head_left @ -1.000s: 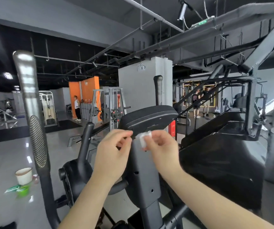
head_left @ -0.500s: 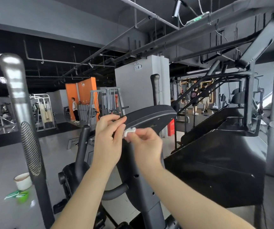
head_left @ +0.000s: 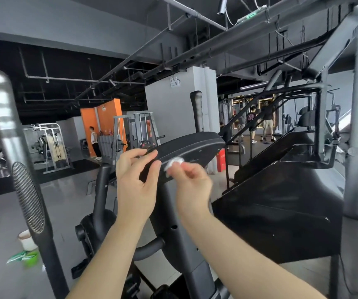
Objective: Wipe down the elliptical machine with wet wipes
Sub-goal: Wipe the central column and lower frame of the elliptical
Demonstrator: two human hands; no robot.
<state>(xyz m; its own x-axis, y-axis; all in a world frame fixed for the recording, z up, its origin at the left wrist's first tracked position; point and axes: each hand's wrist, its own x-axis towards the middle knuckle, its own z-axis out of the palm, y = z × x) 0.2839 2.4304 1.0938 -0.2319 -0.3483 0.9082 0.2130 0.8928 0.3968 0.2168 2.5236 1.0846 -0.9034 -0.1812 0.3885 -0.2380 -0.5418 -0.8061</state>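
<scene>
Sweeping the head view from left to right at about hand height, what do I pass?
In order: left handlebar → bystander by the orange wall → left hand → wet wipe → right hand → red box → black stair climber.

Glossy grey gym floor (head_left: pixel 70 203) with pale reflections.
At lower left of the frame a white bucket (head_left: pixel 26 240) stands on the floor, a green packet (head_left: pixel 23 256) just beside it. The elliptical machine (head_left: pixel 186 244) rises from the lower centre, a black stair climber (head_left: pixel 281 212) stands at right, and a dark mat (head_left: pixel 66 171) lies at middle left.
</scene>
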